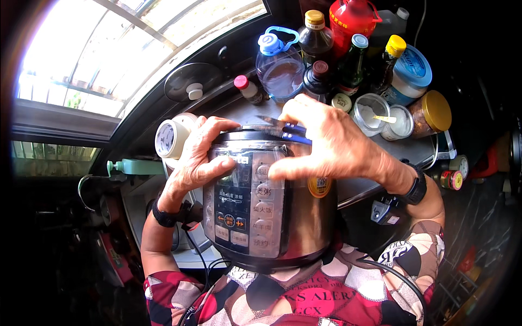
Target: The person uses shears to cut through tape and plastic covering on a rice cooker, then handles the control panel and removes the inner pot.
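Observation:
A black and steel electric cooker with a front button panel is upright against my patterned top. My left hand grips its upper left side, fingers at the rim and thumb on the front. My right hand curls at the upper right, thumb across the front. Two dark blades with blue handles appear at the lid, beside my right fingers; whether those fingers hold the handles or only the cooker cannot be made out.
Behind is a metal counter with bottles, a red jug and jars. White rolls and a green object stand left, a plug-like object with cords lies right. A window fills the upper left.

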Motion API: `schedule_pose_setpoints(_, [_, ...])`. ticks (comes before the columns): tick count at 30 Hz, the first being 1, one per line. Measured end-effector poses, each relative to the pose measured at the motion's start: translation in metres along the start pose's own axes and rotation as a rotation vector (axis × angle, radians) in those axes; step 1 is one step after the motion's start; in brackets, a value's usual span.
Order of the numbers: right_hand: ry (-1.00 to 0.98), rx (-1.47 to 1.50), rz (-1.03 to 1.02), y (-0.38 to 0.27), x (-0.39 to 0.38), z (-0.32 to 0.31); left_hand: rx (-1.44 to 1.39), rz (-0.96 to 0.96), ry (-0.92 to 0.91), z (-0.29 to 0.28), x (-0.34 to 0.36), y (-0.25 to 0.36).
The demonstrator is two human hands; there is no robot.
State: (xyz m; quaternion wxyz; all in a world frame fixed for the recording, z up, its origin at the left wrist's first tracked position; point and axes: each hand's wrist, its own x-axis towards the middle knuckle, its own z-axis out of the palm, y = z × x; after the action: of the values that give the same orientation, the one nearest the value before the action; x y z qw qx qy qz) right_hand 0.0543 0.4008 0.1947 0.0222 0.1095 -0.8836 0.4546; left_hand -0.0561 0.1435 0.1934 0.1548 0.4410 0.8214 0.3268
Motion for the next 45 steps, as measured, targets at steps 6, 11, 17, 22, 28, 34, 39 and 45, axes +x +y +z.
schedule_pose_setpoints(6, [0.012,-0.015,0.003,-0.001,0.001,-0.003,-0.024,0.029,-0.008,0.002,0.006,-0.003])
schedule_pose_setpoints(11, [0.008,0.099,0.008,0.011,0.006,-0.003,-0.032,0.020,-0.021,0.001,0.005,-0.005])
schedule_pose_setpoints(17, [-0.132,0.430,0.101,0.031,0.008,-0.006,-0.351,0.032,-0.071,-0.002,0.001,-0.016])
schedule_pose_setpoints(22, [-0.173,0.370,0.159,0.023,0.007,-0.012,-0.503,-0.014,-0.052,0.000,-0.002,-0.013])
schedule_pose_setpoints(28, [-0.152,0.331,0.108,0.019,0.008,-0.013,-0.618,-0.082,-0.031,-0.007,-0.005,-0.024])
schedule_pose_setpoints(34, [0.046,0.149,0.014,-0.002,0.000,-0.009,-0.270,0.157,0.275,-0.004,-0.016,-0.023])
schedule_pose_setpoints(39, [0.329,-0.155,-0.053,-0.036,-0.020,0.000,-0.038,0.285,0.397,0.001,-0.028,-0.016])
schedule_pose_setpoints(45, [0.214,-0.273,-0.271,-0.060,-0.012,0.021,0.185,0.405,0.508,0.004,-0.029,-0.003])
